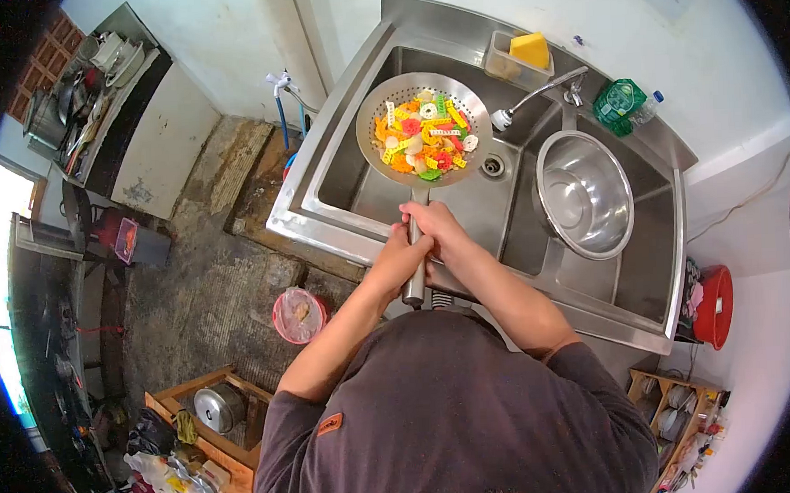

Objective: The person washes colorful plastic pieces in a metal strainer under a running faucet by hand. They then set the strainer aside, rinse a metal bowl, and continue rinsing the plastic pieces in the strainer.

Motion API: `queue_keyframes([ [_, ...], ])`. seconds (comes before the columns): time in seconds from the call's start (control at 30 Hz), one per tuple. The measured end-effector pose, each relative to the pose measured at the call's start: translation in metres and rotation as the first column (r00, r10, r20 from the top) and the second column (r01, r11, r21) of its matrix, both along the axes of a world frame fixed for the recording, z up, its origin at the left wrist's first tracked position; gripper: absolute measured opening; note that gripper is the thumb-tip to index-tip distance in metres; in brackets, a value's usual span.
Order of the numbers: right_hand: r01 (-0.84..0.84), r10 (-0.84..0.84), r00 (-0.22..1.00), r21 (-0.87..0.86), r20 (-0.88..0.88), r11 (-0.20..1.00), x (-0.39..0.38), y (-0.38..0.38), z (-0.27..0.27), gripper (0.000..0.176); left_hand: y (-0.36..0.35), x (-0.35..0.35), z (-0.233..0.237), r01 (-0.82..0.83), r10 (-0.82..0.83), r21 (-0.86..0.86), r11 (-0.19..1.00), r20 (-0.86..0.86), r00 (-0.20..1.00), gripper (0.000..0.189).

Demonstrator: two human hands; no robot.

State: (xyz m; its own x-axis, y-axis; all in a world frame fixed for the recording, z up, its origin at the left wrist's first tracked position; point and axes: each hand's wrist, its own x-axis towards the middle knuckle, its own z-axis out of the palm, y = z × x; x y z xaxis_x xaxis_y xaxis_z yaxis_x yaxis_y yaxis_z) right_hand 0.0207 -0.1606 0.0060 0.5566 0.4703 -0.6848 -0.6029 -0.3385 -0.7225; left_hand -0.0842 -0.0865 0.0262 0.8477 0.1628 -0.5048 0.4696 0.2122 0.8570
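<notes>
A large perforated metal strainer (369, 135) with a long handle is held over the left sink basin (371, 199). Colorful pieces (423, 138) in yellow, orange, red, green and white lie in its bowl, some flat and notched, others round and frilled. My left hand (399, 262) is wrapped round the middle of the handle. Higher up, close below the bowl, my right hand (435, 225) grips the same handle, its fingers against the left hand. The faucet (538, 93) ends just right of the strainer's rim.
A steel bowl (584, 194) rests tilted over the right basin. Behind the faucet stand a plastic tub (503, 63) with a yellow sponge (530, 50), a green pouch (618, 106) and a clear bottle (648, 108). A pink bucket (299, 316) sits on the floor at left.
</notes>
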Motion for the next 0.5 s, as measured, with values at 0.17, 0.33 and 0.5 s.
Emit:
queue_keyframes([
  [0.17, 0.13, -0.118, 0.99, 0.183, -0.076, 0.974, 0.019, -0.019, -0.015, 0.019, -0.008, -0.04, 0.024, 0.194, -0.266, -0.455, 0.869, -0.1, 0.959, 0.042],
  [0.33, 0.06, -0.035, 0.991, 0.197, -0.128, 0.979, 0.03, -0.036, -0.021, 0.02, 0.044, -0.022, -0.016, -0.236, 0.242, -0.118, 0.965, 0.045, 0.969, 0.058],
  [0.5, 0.01, 0.018, 0.991, 0.204, -0.135, 0.979, 0.033, -0.051, -0.02, 0.021, 0.087, 0.045, -0.033, -0.355, 0.355, -0.003, 0.935, 0.049, 0.934, 0.076],
])
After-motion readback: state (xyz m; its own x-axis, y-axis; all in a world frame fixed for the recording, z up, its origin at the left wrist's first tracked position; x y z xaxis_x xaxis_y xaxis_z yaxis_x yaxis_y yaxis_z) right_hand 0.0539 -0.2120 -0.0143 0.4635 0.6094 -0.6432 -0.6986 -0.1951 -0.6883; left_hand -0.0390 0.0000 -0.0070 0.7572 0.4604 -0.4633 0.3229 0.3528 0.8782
